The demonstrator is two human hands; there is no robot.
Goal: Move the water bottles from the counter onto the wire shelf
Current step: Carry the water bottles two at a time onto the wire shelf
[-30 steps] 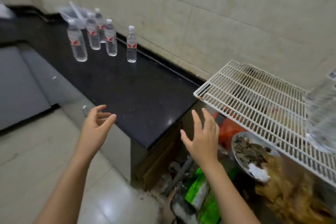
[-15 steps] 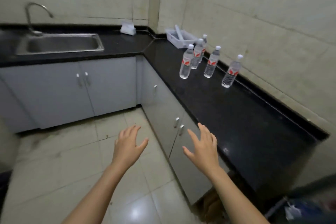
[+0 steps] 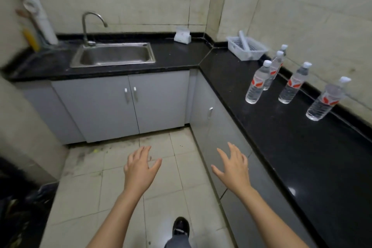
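Note:
Several clear water bottles with white caps and red labels stand upright on the black counter along the right wall. The nearest bottle is at the far right, another bottle stands left of it, and a third bottle is closest to the counter's front edge, with more behind it. My left hand and my right hand hover over the floor, fingers spread, holding nothing, well short of the bottles. The wire shelf is out of view.
A steel sink with a curved tap sits in the back counter. A white plastic basket stands in the corner, a white packet left of it. Grey cabinet doors line the counters. My shoe is on the tiled floor.
The view has swung left, away from the wire shelf, so the sink and the corner now show. Both hands stay open and empty in front of me.

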